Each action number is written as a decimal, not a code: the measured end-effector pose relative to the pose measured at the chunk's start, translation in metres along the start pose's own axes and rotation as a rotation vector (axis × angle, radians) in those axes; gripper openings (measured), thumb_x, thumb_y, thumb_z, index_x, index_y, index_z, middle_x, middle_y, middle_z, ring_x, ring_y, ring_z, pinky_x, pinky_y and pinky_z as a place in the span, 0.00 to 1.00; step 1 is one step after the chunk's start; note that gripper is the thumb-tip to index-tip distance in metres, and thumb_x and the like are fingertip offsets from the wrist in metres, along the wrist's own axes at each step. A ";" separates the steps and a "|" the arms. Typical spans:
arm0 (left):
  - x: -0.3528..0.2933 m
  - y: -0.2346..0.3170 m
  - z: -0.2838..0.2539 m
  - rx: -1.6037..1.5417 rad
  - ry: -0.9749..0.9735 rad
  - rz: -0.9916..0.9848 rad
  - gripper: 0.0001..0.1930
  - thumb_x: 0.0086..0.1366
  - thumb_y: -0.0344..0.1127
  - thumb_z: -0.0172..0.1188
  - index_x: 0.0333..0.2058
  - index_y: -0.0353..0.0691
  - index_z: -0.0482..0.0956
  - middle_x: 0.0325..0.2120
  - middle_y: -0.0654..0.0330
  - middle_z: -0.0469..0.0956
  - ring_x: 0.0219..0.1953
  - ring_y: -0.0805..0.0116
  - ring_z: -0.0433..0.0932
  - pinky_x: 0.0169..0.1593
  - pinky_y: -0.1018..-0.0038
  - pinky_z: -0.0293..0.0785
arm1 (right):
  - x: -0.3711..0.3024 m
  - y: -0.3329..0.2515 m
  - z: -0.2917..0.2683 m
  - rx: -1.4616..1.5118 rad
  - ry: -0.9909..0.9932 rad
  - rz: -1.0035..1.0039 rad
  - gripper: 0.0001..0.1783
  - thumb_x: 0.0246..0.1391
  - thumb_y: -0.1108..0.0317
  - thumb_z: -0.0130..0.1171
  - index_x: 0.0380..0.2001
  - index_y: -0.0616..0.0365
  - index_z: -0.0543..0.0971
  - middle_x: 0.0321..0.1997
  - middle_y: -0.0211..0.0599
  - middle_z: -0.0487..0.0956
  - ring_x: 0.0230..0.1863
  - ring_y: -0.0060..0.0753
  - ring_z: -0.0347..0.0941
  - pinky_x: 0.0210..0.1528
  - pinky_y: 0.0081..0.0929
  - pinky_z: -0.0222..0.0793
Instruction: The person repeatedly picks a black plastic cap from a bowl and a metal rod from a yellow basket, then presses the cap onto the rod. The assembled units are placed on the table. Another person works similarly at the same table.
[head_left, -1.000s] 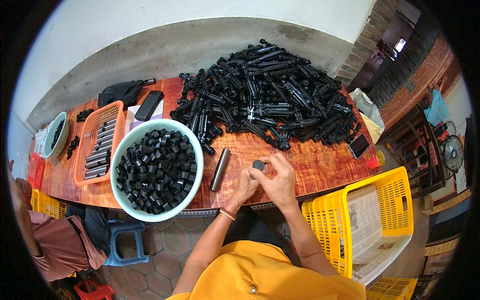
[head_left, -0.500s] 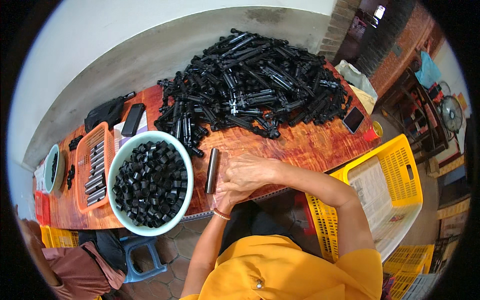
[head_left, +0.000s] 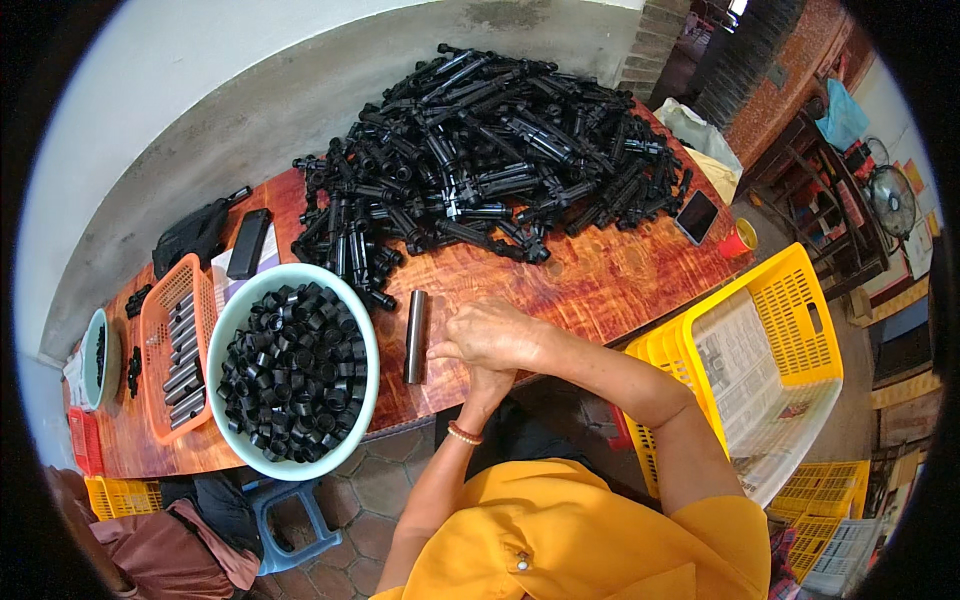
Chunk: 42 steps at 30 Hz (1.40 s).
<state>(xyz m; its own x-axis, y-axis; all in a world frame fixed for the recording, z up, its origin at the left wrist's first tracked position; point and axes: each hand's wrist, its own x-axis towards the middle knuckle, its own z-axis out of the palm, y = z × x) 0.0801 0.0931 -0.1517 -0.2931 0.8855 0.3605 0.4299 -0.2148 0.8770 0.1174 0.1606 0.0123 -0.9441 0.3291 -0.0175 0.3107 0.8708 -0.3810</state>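
Note:
My right hand (head_left: 500, 334) lies over my left hand (head_left: 488, 379) above the front edge of the wooden table. The two are pressed together with their fingers curled in. Whatever is between them is hidden, and most of the left hand's fingers are covered by the right. Just left of the hands a dark, shiny metal tube (head_left: 415, 337) lies on the tabletop, apart from them. Beyond it stands a pale green basin (head_left: 371, 385) full of short black ring-like caps (head_left: 295, 375). A large heap of long black plastic parts (head_left: 490, 160) covers the back of the table.
An orange basket (head_left: 150, 345) with several metal tubes stands left of the basin, near a smaller bowl (head_left: 112, 360). A black phone (head_left: 248, 244) and pouch (head_left: 190, 238) lie behind. At right are another phone (head_left: 696, 217), a red-yellow can (head_left: 739, 238) and a yellow crate (head_left: 800, 350). Someone sits at lower left.
The whole view has shifted slightly. My hands stay together beside the metal tube, with the wrists turned a little. The tube and basin look unmoved on the table.

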 end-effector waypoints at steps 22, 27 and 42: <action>0.007 0.015 -0.027 -0.186 -0.294 -0.178 0.19 0.63 0.29 0.55 0.53 0.37 0.66 0.48 0.57 0.69 0.50 0.67 0.67 0.55 0.69 0.62 | 0.006 0.001 -0.008 -0.009 -0.024 -0.186 0.33 0.56 0.41 0.46 0.19 0.61 0.80 0.21 0.51 0.77 0.28 0.53 0.75 0.33 0.45 0.71; 0.010 0.019 -0.025 -0.208 -0.268 -0.162 0.21 0.62 0.29 0.55 0.55 0.38 0.65 0.52 0.53 0.66 0.57 0.63 0.65 0.59 0.64 0.60 | 0.009 0.003 -0.002 -0.047 0.080 -0.030 0.35 0.56 0.40 0.45 0.14 0.61 0.78 0.13 0.49 0.73 0.21 0.51 0.74 0.26 0.43 0.70; 0.012 0.013 -0.008 -0.334 -0.083 -0.065 0.22 0.60 0.33 0.61 0.51 0.36 0.67 0.49 0.54 0.69 0.53 0.63 0.68 0.55 0.67 0.64 | 0.001 -0.014 -0.007 -0.155 0.036 0.215 0.28 0.58 0.45 0.45 0.30 0.59 0.82 0.24 0.45 0.79 0.28 0.42 0.78 0.28 0.39 0.72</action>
<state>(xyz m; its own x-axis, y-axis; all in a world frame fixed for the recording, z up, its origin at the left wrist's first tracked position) 0.0751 0.0977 -0.1336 -0.2343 0.9292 0.2858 0.1050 -0.2681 0.9577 0.1130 0.1509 0.0243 -0.8509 0.5230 -0.0487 0.5195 0.8242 -0.2255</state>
